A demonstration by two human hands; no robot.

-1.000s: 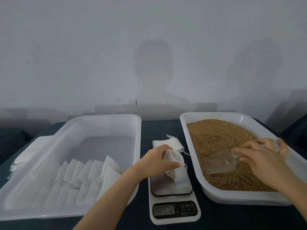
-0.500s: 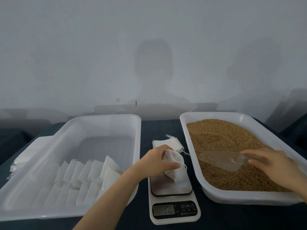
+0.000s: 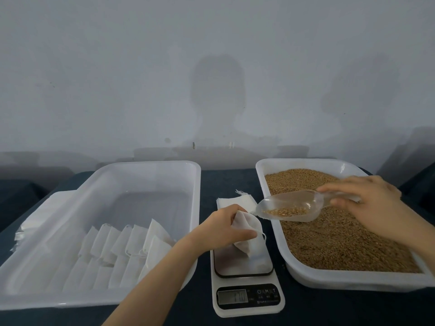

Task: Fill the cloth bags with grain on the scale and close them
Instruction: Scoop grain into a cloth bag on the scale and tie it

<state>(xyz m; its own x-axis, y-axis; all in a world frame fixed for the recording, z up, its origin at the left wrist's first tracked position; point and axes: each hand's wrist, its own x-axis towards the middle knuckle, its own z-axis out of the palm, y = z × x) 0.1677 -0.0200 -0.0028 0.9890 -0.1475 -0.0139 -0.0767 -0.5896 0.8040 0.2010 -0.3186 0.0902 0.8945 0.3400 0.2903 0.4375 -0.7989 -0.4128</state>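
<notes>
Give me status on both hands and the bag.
Left hand grips cloth bag on scale. Right hand holds scoop with grain, lip near bag mouth. Nothing between them.

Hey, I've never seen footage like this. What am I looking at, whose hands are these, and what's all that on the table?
No machine here: a person wears a camera on the head, so you look down on their own two hands. The left hand grips the mouth of a white cloth bag sitting on a kitchen scale. The right hand holds a clear scoop carrying some grain over the grain tray. The other tray holds rows of white bags. More bags lie stacked behind the scale.
</notes>
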